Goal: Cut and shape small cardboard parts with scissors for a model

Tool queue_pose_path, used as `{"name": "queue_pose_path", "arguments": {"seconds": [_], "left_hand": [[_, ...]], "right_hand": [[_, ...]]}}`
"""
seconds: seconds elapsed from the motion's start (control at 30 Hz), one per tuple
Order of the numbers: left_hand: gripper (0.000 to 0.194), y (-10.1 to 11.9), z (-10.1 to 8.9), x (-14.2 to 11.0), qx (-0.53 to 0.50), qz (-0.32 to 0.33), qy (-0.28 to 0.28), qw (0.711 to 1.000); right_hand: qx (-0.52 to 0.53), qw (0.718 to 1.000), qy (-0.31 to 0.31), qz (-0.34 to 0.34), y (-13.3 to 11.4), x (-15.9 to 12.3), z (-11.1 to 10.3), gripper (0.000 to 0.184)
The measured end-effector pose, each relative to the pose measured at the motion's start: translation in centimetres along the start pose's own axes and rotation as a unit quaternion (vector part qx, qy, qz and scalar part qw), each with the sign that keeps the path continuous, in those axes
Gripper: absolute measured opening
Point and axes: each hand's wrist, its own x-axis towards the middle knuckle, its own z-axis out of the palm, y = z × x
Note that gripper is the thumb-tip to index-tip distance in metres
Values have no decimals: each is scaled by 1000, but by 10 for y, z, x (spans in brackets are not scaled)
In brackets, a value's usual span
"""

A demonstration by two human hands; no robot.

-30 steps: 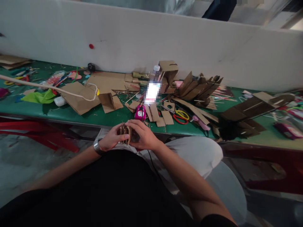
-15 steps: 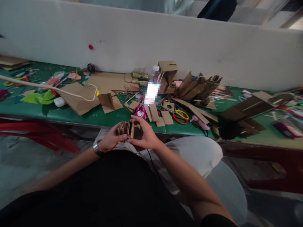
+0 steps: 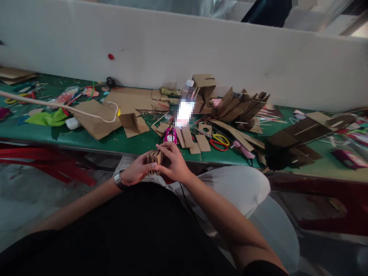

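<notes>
Over my lap, just in front of the green table's edge (image 3: 120, 143), both hands grip a small stack of brown cardboard pieces (image 3: 153, 157). My left hand (image 3: 135, 171), with a watch at the wrist, clasps the stack from the left and below. My right hand (image 3: 174, 163) closes over it from the right, fingers curled across the top. A pink item with a cartoon face (image 3: 170, 135) lies on the table right behind my hands.
The table carries cardboard sheets (image 3: 126, 100), folded cardboard shapes (image 3: 241, 104), red and yellow scissors (image 3: 220, 142), a clear bottle (image 3: 188, 89), green paper (image 3: 47, 118) and a pale cord (image 3: 57, 105). A white wall panel (image 3: 184, 46) backs it. Red bars (image 3: 43, 161) run under the table.
Half a second ago the cardboard pieces were fanned apart between my hands; now they are pressed together into one stack and my right fingers lie over its top.
</notes>
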Motion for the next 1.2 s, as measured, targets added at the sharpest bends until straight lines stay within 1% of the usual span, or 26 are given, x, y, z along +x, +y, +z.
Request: {"name": "queue_pose_path", "arguments": {"seconds": [0.17,0.27,0.33,0.4,0.43,0.47,0.5,0.57,0.63,0.73,0.83,1.03,1.2], "left_hand": [[45,-2,0,1,-30,-40,6,999],[43,-5,-4,2,-32,-44,6,999],[44,-7,-6,3,-30,-46,7,998],[46,-9,-8,2,-27,-57,12,998],[46,-9,-9,2,-25,-62,12,998],[46,-10,-9,2,-20,-65,10,998],[46,-10,-8,2,-12,-65,7,998],[45,-9,-5,1,7,-62,-5,998],[45,-8,-1,1,21,-58,-8,998],[47,-6,3,0,20,-46,3,999],[46,-5,5,0,11,-36,3,999],[42,-5,5,0,30,-22,-22,999],[43,-5,3,1,44,-31,-14,998]], "right_hand": [[-49,999,-13,-8,3,-2,3,83],[-62,998,-28,-2,2,-2,1,88],[-66,997,-42,-9,0,-1,-1,101],[-60,995,-66,-33,-1,1,-3,121],[-50,994,-79,-49,-2,2,-4,127],[-35,993,-90,-64,-3,2,-4,130],[-16,992,-99,-75,-4,3,-4,128],[20,991,-111,-78,-6,3,-3,119],[43,990,-116,-60,-6,2,0,111],[50,992,-115,-34,-6,1,2,106],[46,992,-105,-49,-5,2,2,104],[46,991,-100,-72,-7,3,1,104],[55,990,-109,-75,-10,3,0,108]]}}
